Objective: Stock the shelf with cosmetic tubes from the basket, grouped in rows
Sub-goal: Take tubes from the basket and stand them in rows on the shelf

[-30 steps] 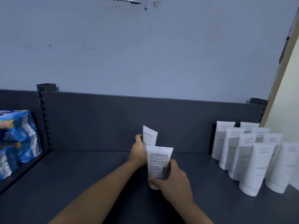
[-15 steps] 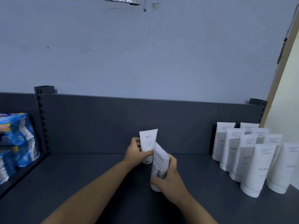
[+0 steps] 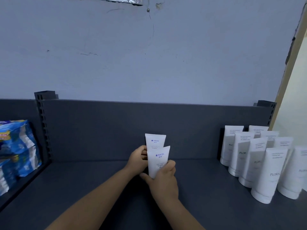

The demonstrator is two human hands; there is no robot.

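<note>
Two cosmetic tubes (image 3: 156,143) are standing upright in my hands at the middle of the dark grey shelf (image 3: 83,188), well apart from everything else on it. Starting at the far left, blue packs (image 3: 16,150) are sitting stacked in the neighbouring bay, just beyond the slotted post (image 3: 44,127) that is dividing the two bays. Moving inward, my left hand (image 3: 137,161) is curling its fingers round the left edge of the rear tube (image 3: 155,141), which is rising close in front of the back panel (image 3: 99,130). Overlapping it and nearer to me, the front tube (image 3: 158,161) is leaning slightly to the right, its blue lettering facing me. My right hand (image 3: 163,181) is gripping this one low down, thumb under its left side and fingers wrapping over its right edge. My hands are hiding whether either cap is touching the shelf. Further right, at the shelf's end, the white FLOR tubes (image 3: 259,163) are standing cap down in two rows, running from the back panel toward me.
</note>
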